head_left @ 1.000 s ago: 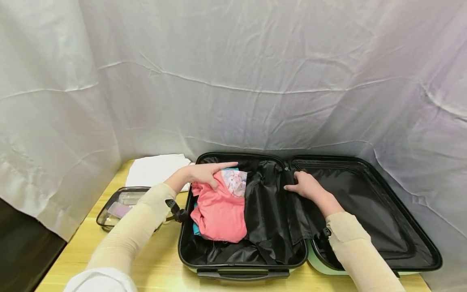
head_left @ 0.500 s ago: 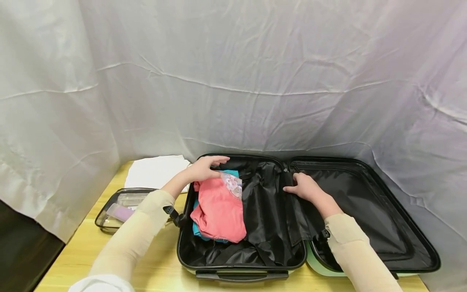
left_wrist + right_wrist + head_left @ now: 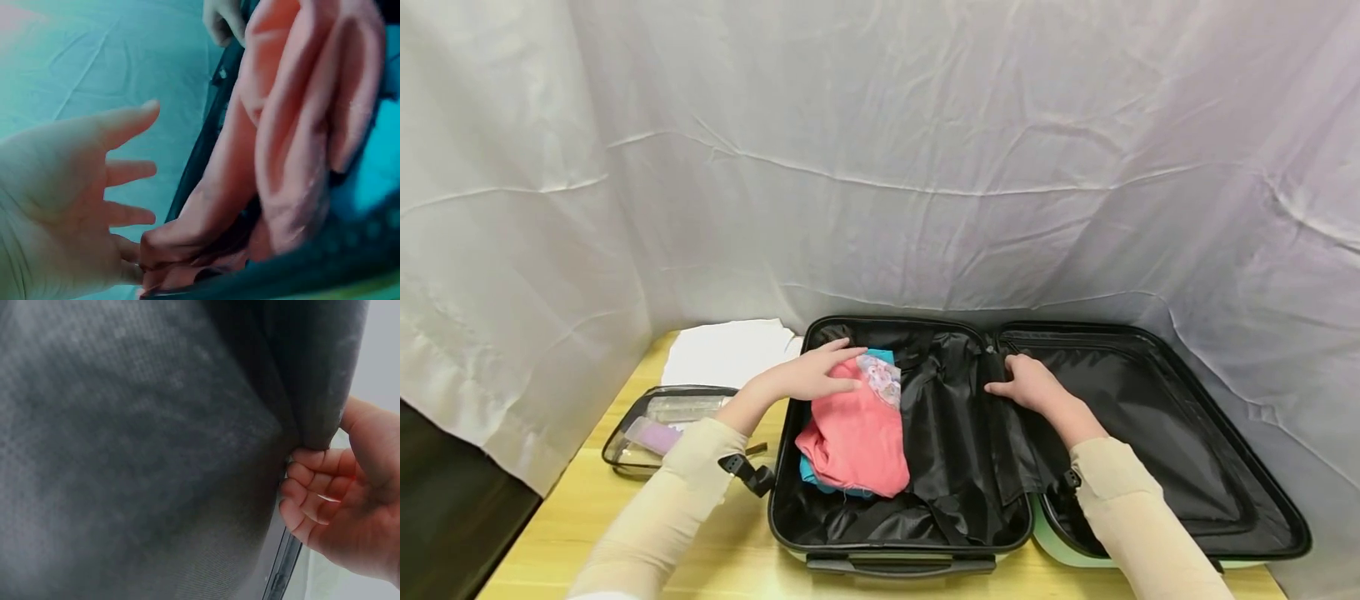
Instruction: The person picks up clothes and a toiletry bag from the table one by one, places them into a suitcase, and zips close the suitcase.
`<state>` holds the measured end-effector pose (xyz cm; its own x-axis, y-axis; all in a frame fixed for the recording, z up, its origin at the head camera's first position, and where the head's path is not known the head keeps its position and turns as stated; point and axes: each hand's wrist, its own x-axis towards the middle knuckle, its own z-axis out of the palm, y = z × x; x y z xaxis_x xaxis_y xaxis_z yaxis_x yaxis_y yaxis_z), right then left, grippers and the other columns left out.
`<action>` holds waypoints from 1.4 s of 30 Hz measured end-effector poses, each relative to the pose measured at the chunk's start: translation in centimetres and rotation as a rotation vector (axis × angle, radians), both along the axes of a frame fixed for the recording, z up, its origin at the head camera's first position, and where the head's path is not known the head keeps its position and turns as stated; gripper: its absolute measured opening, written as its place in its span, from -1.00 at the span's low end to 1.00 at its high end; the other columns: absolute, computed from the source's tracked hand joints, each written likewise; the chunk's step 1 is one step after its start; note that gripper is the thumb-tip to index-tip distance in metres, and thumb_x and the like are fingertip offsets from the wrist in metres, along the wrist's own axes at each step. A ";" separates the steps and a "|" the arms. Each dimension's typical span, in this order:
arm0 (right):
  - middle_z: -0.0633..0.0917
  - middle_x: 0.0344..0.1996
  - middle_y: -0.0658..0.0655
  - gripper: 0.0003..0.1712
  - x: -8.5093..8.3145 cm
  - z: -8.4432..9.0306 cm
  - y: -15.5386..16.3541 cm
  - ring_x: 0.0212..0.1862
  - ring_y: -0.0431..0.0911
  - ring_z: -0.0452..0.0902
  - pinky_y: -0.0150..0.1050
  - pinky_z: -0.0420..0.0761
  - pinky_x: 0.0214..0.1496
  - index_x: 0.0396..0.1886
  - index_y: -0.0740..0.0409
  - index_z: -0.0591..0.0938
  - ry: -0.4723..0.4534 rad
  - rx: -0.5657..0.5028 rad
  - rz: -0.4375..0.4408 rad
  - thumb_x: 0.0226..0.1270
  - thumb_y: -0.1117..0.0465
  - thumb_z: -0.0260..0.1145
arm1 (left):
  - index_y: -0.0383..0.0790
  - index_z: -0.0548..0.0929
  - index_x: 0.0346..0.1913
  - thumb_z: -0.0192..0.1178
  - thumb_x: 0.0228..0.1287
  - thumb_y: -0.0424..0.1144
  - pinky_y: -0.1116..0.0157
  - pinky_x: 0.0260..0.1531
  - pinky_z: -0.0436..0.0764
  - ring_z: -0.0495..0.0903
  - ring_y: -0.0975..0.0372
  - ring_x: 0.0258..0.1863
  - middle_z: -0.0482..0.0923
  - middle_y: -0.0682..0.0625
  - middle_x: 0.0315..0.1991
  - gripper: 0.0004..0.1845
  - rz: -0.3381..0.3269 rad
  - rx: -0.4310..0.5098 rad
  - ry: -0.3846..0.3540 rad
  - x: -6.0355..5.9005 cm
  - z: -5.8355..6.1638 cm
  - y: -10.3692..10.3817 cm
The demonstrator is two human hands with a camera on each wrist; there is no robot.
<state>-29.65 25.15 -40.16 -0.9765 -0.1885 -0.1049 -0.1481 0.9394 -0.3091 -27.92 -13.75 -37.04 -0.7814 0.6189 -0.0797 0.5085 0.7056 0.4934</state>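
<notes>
A folded pink garment [image 3: 865, 442] with a pale printed patch lies over bright blue cloth [image 3: 881, 356] in the left half of an open black-lined suitcase [image 3: 925, 548]. My left hand [image 3: 808, 373] spreads its fingers over the garment's upper left edge. In the left wrist view the left palm [image 3: 62, 181] faces the pink folds [image 3: 294, 137], the lower fingers right at the cloth. At the suitcase's middle, my right hand [image 3: 1036, 387] grips the edge of a black fabric divider [image 3: 1006, 450]. The right wrist view has curled fingers [image 3: 306, 512] and thumb pinching that fabric [image 3: 144, 450].
The suitcase's right half [image 3: 1150, 442] lies open beside the left one. On the wooden table [image 3: 730, 542] a clear zip pouch [image 3: 613, 462] holds a purple item and see-through containers. Behind it lies white cloth or paper [image 3: 722, 352]. Pale curtains [image 3: 925, 167] hang close behind.
My left hand has drawn back leftward from over the pink garment to its edge, and more blue cloth shows at the top. The right hand keeps its grip in the same place.
</notes>
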 end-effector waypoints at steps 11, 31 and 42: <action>0.47 -0.48 0.17 -0.56 0.1 -0.2 0.2 -0.43 0.00 0.36 -0.18 0.34 -0.39 -0.38 0.23 0.47 -0.006 0.001 -0.003 0.24 -0.06 0.36 | 0.26 0.08 0.53 0.06 0.04 0.56 -0.22 0.46 -0.07 -0.23 -0.09 0.58 -0.22 -0.08 0.60 0.00 -0.100 -0.300 0.048 1.0 -3.0 0.4; 0.50 -0.42 0.22 -0.57 0.0 0.0 0.0 -0.41 0.01 0.36 -0.17 0.35 -0.39 -0.32 0.26 0.48 -0.025 0.008 -0.014 0.27 -0.04 0.34 | 0.30 0.29 0.44 -0.09 0.08 0.60 -0.18 0.48 -0.04 -0.04 -0.21 0.53 0.14 -0.03 0.53 -0.12 -0.089 -0.371 0.307 1.7 -4.3 0.2; 0.54 -0.36 0.27 -0.55 0.3 0.1 -0.2 -0.36 0.05 0.43 -0.13 0.41 -0.36 -0.28 0.27 0.49 -0.024 0.037 0.002 0.29 -0.06 0.33 | 0.04 0.55 0.28 0.16 0.19 0.33 -0.23 0.42 0.10 0.17 -0.11 0.48 0.43 -0.05 0.36 -0.32 -0.081 -0.100 0.533 1.9 -3.0 -2.1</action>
<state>-29.31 24.94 -40.05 -0.9732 -0.1864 -0.1350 -0.1433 0.9498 -0.2780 -26.00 -15.83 -40.03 -0.6794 0.6887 0.2530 0.7248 0.6837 0.0850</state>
